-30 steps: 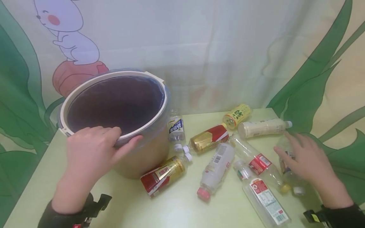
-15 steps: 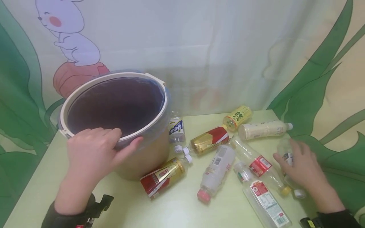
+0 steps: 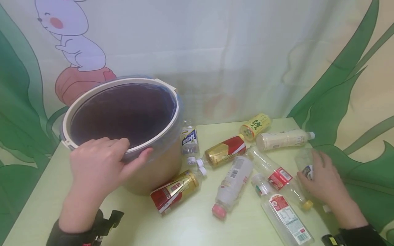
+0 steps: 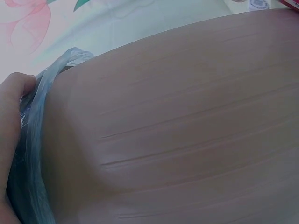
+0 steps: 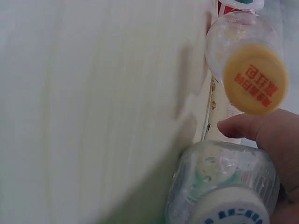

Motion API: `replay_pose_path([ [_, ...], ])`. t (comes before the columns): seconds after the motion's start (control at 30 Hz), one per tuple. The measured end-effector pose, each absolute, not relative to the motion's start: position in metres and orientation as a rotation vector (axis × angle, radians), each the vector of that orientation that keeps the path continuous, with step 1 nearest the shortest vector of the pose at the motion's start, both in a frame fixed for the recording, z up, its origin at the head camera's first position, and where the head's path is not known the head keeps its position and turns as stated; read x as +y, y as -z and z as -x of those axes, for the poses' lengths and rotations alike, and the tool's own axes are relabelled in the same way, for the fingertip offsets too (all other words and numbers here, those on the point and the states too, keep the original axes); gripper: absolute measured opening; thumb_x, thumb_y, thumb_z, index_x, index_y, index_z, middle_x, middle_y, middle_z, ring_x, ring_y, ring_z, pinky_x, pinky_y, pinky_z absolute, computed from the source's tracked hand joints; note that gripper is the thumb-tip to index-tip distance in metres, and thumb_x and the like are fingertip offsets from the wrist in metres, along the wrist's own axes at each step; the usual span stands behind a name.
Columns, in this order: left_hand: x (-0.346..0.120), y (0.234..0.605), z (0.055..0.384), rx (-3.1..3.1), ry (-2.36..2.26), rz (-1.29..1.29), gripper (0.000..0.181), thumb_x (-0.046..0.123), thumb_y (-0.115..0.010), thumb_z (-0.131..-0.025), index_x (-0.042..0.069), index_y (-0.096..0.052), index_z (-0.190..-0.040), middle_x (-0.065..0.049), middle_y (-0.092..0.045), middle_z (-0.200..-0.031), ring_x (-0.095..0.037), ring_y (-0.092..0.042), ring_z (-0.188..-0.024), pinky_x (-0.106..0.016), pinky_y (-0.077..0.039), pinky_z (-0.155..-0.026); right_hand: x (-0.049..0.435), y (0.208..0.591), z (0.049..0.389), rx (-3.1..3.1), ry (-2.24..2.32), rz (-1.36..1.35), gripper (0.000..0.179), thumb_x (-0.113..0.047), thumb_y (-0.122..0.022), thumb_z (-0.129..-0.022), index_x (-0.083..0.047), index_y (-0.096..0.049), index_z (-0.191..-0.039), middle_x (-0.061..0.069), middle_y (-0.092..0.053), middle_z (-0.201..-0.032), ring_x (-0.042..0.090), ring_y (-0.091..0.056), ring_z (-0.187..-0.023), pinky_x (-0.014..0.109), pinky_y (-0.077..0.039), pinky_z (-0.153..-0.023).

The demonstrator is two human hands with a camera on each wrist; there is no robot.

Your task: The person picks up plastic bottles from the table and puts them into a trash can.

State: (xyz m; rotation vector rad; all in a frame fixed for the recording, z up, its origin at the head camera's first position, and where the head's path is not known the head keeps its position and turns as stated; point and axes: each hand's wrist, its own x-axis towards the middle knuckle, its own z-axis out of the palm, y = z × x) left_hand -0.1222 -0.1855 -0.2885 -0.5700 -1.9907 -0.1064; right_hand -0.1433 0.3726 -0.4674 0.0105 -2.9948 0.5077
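Observation:
In the head view my left hand [image 3: 100, 167] grips the near rim of a brown bucket [image 3: 154, 172], fingers over the edge and thumb outside. A bluish plastic liner [image 4: 37, 140] folds over that rim in the left wrist view. At the table's right edge my right hand [image 3: 327, 181] holds a clear plastic bottle [image 3: 304, 160] lying on its side. The right wrist view shows this bottle's white cap [image 5: 231, 207] and my thumb [image 5: 245, 126] along its side. Beside it lies a clear bottle with a red label [image 3: 280, 177] and yellow cap [image 5: 256, 78].
Several more bottles lie around: two gold-and-red ones [image 3: 176, 191], a pink-capped one [image 3: 232, 184], a white-labelled one [image 3: 287, 218], a cream one [image 3: 281, 139], a yellow-labelled one [image 3: 255, 126] and a blue-labelled one [image 3: 189, 141] by the bucket. A printed curtain [image 3: 234, 61] hangs behind the table.
My right hand has come down and closed around the clear bottle at the right, which has turned slightly, its cap now mostly hidden. The left hand stays on the bucket rim.

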Motion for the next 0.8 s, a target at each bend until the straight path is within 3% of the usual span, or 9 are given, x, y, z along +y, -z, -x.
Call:
replay_pose_path([
  [0.17,-0.186,0.288,0.121,-1.995,0.109,0.57,0.063,0.059,-0.046,-0.09,0.015,-0.026,-0.049,0.003,-0.019,-0.042,-0.016,-0.014,-0.037,-0.032,-0.008,-0.036,0.372,0.467,0.141,-3.027,-0.513,0.025,0.1,-0.04,-0.065,-0.092,0.002,-0.005,-0.159,0.059,-0.024,-0.132,0.075,-0.039,-0.101,0.082,-0.038,-0.071],
  [0.47,-0.185,0.289,0.122,-1.987,0.123,0.545,0.063,0.059,-0.047,-0.088,0.015,-0.026,-0.048,0.003,-0.02,-0.041,-0.017,-0.016,-0.036,-0.032,-0.008,-0.036,0.376,0.469,0.143,-3.032,-0.473,-0.006,0.096,-0.036,-0.064,-0.093,-0.001,-0.004,-0.16,0.056,-0.034,-0.123,0.066,-0.049,-0.086,0.07,-0.045,-0.056],
  [0.6,-0.187,0.289,0.122,-1.997,0.123,0.546,0.063,0.06,-0.045,-0.087,0.016,-0.024,-0.048,0.003,-0.019,-0.042,-0.017,-0.016,-0.036,-0.032,-0.008,-0.035,0.379,0.469,0.144,-3.064,-0.462,-0.054,0.096,-0.039,-0.062,-0.095,-0.002,-0.001,-0.16,0.056,-0.036,-0.12,0.065,-0.052,-0.084,0.072,-0.046,-0.06],
  [0.8,-0.191,0.288,0.122,-1.999,0.134,0.575,0.063,0.061,-0.045,-0.087,0.016,-0.024,-0.048,0.003,-0.02,-0.042,-0.017,-0.017,-0.036,-0.032,-0.007,-0.036,0.383,0.463,0.144,-3.138,-0.483,-0.175,0.094,-0.034,-0.061,-0.097,0.003,0.0,-0.158,0.057,-0.037,-0.116,0.067,-0.049,-0.095,0.074,-0.045,-0.071],
])
